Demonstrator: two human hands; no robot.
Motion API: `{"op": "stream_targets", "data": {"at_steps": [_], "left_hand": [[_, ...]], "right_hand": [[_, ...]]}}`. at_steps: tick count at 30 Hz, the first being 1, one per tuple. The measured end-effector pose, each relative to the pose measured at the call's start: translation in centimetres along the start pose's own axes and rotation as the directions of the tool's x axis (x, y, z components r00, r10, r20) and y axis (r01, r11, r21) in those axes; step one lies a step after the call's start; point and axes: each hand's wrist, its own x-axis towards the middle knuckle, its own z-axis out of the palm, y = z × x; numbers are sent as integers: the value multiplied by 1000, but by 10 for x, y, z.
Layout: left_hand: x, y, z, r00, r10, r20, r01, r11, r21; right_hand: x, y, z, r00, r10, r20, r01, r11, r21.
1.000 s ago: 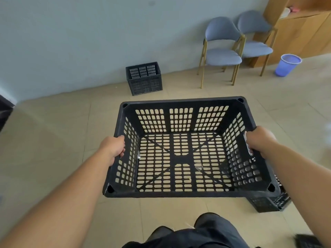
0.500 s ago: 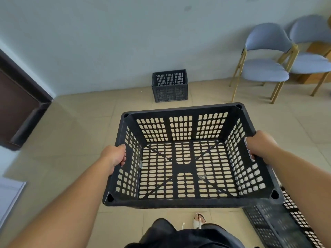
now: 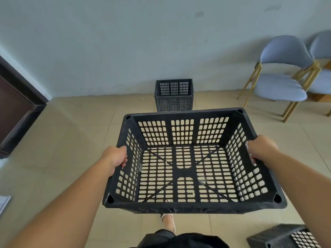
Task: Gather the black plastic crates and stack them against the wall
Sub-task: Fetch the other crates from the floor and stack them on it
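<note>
A person holds a big black plastic crate [image 3: 195,207] up in the air in front of them, with its open top facing up. The left hand [image 3: 116,157] grips the left side of the crate, its fingers curled over the rim so the tips show inside. The right hand [image 3: 261,149] grips the right side, and its fingers poke in through the handle hole in that wall. You can see the tan floor tiles [image 3: 71,140] through the many little holes in the crate. Past the held crate, another black crate [image 3: 174,102] sits on the floor, touching the pale blue wall [image 3: 125,42]. A third black crate [image 3: 283,237] rests on the floor at the bottom right corner, only partly in view. Two blue chairs [image 3: 281,86] with gold legs stand by the wall on the right. A dark door frame [image 3: 16,104] is on the left. Under the held crate, one foot in a sandal [image 3: 168,219] shows on the floor.
</note>
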Motion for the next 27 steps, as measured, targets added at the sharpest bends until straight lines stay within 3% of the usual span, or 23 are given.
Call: {"op": "stream_targets", "data": {"at_steps": [12,27], "left_hand": [[186,151,-26,999,31,38,-32,999,40],[370,341,31,1000,-22,2,22,1000,10]], "right_hand": [[114,-166,9,996,62,-71,-59,997,54],[363,-333,-37,1000,25,-8,-25,999,21]]}}
